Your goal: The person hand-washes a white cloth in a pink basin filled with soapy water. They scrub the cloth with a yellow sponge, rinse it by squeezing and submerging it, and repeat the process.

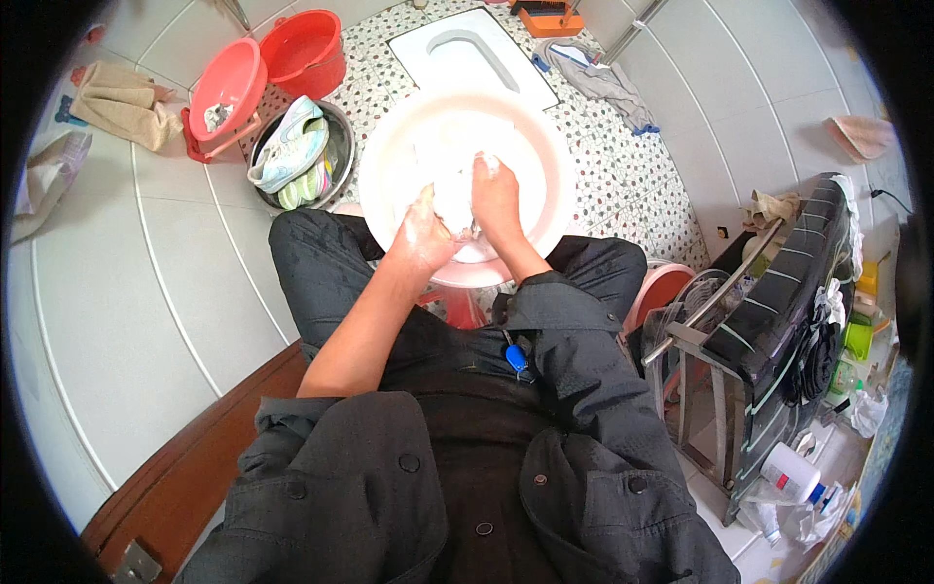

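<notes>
A large pale pink plastic basin stands before me between my knees, its inside washed out by glare. Both hands are inside it. My left hand, wet and sudsy, is at the near left part, its fingers curled around something whitish. My right hand is bent over to the right of it, with foam on the thumb side. A whitish thing lies between the two hands; glare hides its outline, and I cannot tell what it is. A red support shows below the basin.
A metal bowl with light-coloured sneakers stands left, near a pink basin and a red bucket. Beyond lies a squat toilet. A grey cloth is on the floor. A cluttered black-topped rack stands right.
</notes>
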Tool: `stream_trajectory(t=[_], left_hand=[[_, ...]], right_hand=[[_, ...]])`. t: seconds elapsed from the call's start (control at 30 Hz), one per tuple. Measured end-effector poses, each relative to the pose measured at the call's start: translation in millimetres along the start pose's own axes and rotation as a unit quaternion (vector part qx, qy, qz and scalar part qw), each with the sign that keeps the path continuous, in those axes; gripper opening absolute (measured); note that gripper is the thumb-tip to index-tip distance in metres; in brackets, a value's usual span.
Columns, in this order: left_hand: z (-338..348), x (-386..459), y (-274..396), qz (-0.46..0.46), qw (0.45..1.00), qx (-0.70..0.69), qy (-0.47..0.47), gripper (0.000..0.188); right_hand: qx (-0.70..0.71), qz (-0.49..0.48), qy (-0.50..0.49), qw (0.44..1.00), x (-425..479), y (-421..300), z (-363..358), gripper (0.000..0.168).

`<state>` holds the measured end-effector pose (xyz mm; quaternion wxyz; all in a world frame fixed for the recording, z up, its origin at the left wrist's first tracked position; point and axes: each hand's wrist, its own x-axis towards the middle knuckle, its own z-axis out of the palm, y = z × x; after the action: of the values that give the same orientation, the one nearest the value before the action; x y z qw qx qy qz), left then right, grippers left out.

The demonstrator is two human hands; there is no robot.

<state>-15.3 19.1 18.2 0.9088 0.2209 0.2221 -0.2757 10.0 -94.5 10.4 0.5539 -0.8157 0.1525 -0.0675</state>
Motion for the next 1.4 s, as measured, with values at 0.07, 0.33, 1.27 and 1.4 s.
stream_trajectory(t=[0.07,0.33,1.27,1.4], left_hand=[[17,-12,12,-0.034,0.999,-0.008,0.036,0.061],[33,-23,-4,-0.14,0.989,-0.049,-0.008,0.079],[-2,-4,-7,-0.015,0.996,0.075,0.055,0.045],[8,-7,-9,-0.014,0.992,0.104,0.075,0.038]], right_hand=[[0.12,0.124,-0.015,0.985,6,-2,-13,0.037],[0.33,0.311,-0.034,0.891,11,-2,-28,0.045],[0.053,-0.15,-0.048,0.986,-54,-31,21,0.026],[0.03,-0.101,-0.058,0.993,-38,-16,8,0.029]])
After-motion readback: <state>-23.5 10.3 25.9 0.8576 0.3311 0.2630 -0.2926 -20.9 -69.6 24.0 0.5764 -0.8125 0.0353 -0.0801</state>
